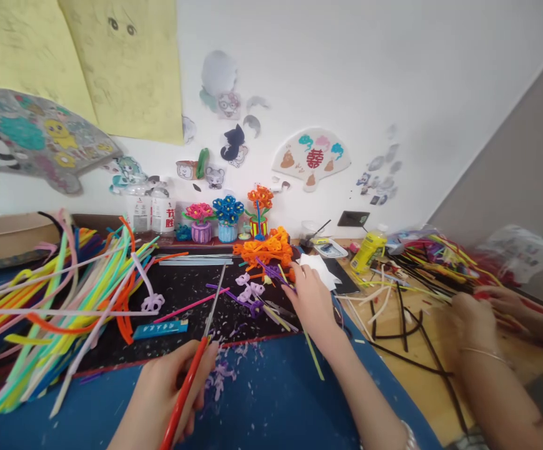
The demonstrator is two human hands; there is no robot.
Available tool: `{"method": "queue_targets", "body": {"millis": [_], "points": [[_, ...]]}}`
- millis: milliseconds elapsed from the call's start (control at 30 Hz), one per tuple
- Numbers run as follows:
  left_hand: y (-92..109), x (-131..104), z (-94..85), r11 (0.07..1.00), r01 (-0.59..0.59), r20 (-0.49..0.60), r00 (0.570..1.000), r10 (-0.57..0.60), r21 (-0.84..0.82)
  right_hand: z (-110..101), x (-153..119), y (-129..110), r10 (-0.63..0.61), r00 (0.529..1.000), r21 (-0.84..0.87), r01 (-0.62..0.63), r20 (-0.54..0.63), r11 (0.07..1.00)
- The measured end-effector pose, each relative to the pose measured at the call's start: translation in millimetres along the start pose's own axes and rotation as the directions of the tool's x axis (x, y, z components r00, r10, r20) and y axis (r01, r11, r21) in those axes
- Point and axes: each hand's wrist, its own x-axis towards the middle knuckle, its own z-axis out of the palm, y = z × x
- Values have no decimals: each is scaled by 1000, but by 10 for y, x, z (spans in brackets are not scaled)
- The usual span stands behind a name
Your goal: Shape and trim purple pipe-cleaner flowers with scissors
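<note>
Left hand (156,378) fingers wrapped around red-handled scissors (200,351), handle end cropped, right hand's (312,300) pinch indeterminable, blue mat (280,390) exposed between.

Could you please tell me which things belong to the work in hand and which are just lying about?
Probably in use:
red-handled tool in the left hand
purple flowers and orange flowers near the right hand
pipe cleaners

Seemingly just lying about:
yellow bottle
blue potted flower
plastic bag

Shiny metal scissor blades (215,303), matt pipe cleaners (105,281)
</note>
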Motion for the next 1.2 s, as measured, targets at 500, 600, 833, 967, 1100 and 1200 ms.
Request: {"method": "queue_targets", "body": {"millis": [500, 600, 833, 967, 1100, 1200], "points": [[-34, 38, -8, 998, -61, -26, 998, 62, 30, 319, -82, -265, -165, 986, 266, 169, -40, 949], [-99, 79, -6, 999, -42, -59, 997, 41, -24, 227, -80, -262, -33, 996, 389, 64, -85, 919], [-258, 278, -43, 969, -108, 43, 992, 121, -222, 11, -156, -365, -100, 959, 942, -280, 266, -185], [-34, 245, -96, 903, -239, 10, 966, 259, -358, -70, -224, -476, -356, 877, 848, -435, 323, -303], [162, 256, -76, 836, -289, 5, 944, 329, -466, -122, -257, -632, -419, 840, 854, -465, 343, -232], [183, 313, -23, 788, -319, -47, 937, 347, -526, -95, -262, -749, -359, 870, 878, -429, 338, -212]]}}
